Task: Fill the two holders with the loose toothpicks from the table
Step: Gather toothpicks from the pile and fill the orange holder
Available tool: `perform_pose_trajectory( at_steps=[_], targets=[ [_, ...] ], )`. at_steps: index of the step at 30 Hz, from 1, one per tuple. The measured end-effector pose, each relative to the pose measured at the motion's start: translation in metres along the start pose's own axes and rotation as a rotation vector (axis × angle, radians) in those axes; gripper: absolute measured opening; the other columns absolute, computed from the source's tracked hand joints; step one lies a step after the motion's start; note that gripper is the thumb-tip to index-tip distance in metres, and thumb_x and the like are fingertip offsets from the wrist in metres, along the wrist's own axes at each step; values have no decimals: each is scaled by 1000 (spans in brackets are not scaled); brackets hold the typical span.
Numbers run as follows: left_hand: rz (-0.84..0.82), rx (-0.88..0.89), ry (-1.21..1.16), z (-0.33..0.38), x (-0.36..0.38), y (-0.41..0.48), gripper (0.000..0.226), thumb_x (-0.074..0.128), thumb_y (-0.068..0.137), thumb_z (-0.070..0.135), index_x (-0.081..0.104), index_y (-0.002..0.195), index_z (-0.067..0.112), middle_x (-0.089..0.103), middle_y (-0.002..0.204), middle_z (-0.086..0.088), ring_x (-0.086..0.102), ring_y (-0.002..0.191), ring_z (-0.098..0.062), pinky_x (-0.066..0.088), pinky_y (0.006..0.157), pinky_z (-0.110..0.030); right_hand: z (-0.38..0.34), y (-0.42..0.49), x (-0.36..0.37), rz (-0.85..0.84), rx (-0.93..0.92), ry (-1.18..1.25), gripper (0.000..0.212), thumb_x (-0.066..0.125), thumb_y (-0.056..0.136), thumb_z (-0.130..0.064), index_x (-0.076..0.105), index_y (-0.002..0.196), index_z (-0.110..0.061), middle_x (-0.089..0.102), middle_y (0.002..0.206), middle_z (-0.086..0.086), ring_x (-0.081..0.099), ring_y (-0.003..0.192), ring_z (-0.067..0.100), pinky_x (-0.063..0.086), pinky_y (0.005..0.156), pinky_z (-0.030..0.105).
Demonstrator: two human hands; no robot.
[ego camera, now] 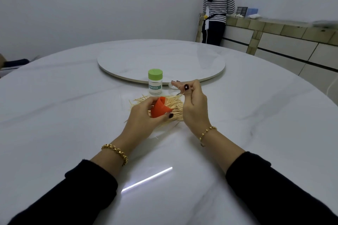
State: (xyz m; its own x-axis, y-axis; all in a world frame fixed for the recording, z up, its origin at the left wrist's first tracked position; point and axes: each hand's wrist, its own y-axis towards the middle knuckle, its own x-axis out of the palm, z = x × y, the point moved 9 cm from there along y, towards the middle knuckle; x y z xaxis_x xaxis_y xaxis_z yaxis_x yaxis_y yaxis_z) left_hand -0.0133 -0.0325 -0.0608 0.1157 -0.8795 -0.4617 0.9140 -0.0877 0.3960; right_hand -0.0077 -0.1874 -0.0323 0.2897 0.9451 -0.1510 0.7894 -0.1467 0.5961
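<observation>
Head view, left hand (144,116) gripping orange holder (159,109), right hand (194,108) pinching toothpicks (181,94), pile (140,99) half hidden behind both

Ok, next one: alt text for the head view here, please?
The left hand holds a tilted orange holder over a pile of loose toothpicks on a white table, while the right hand pinches a toothpick just above it. A green-lidded clear jar stands upright just behind.

orange holder (160,109): tilted over the pile, toothpicks poking from its mouth, in the left hand (144,117) grip | green-lidded clear holder (155,82): upright, capped, just beyond the pile | loose toothpicks (176,113): pale heap on the counter (73,115)
</observation>
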Motion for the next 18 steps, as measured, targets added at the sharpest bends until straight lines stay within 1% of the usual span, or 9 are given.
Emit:
perform_pose_trajectory(
  at_steps=[3,5,8,9,11,12,14,16,18],
  targets=[
    [5,15,-11,2,1,-1,50,80,74,25,60,120,21,62,108,13,57,98,-1,42,77,-2,3,-4,13,-105,-9,-46,12,36,102,-13,48,102,-16,67,111,-7,58,100,-10,44,84,12],
    [13,15,-33,3,0,-1,49,79,74,23,60,119,21,63,107,13,56,95,4,41,77,-1,3,-8,18,-149,-3,-56,20,36,100,-11,49,115,-13,61,117,-10,55,107,-9,42,88,10],
    [41,9,-36,4,-4,0,49,78,76,23,59,120,21,61,108,12,55,96,3,40,76,1,6,-11,21,-177,77,-4,36,34,101,-11,37,137,-13,49,138,-3,41,130,0,34,102,10],
    [52,9,-35,4,-5,0,49,78,76,24,59,120,22,61,108,13,55,96,3,40,76,0,9,-13,24,-189,111,12,38,34,101,-13,34,140,-14,46,142,-2,38,132,1,32,102,7],
    [64,11,-33,5,-7,-1,46,78,76,20,60,118,23,61,103,16,55,93,10,39,76,0,9,-19,33,-247,129,-6,42,34,101,-22,33,142,-15,47,140,-4,41,129,1,32,101,6],
    [65,17,-21,6,-8,-2,45,78,75,17,61,117,23,61,99,17,54,91,13,39,75,0,6,-23,40,-293,101,-43,45,34,99,-27,35,142,-15,49,136,-6,44,125,2,34,102,11],
    [54,26,21,9,-8,-3,44,75,74,10,63,116,19,60,92,21,54,86,14,39,74,0,-6,-31,52,-379,-17,-158,48,32,96,-32,38,141,-14,53,134,-1,48,121,9,38,104,27],
    [43,29,45,12,-8,-3,43,72,74,8,64,115,18,56,88,26,53,83,13,40,73,-1,-20,-35,56,-408,-131,-225,49,33,97,-28,38,142,-10,52,136,4,45,121,11,33,107,30],
    [40,35,34,15,-8,-4,41,69,73,16,62,112,25,56,87,26,54,83,13,41,72,-1,-30,-36,55,-416,-214,-240,48,33,97,-24,37,143,-10,53,135,4,44,121,7,26,111,30]
  ],
)
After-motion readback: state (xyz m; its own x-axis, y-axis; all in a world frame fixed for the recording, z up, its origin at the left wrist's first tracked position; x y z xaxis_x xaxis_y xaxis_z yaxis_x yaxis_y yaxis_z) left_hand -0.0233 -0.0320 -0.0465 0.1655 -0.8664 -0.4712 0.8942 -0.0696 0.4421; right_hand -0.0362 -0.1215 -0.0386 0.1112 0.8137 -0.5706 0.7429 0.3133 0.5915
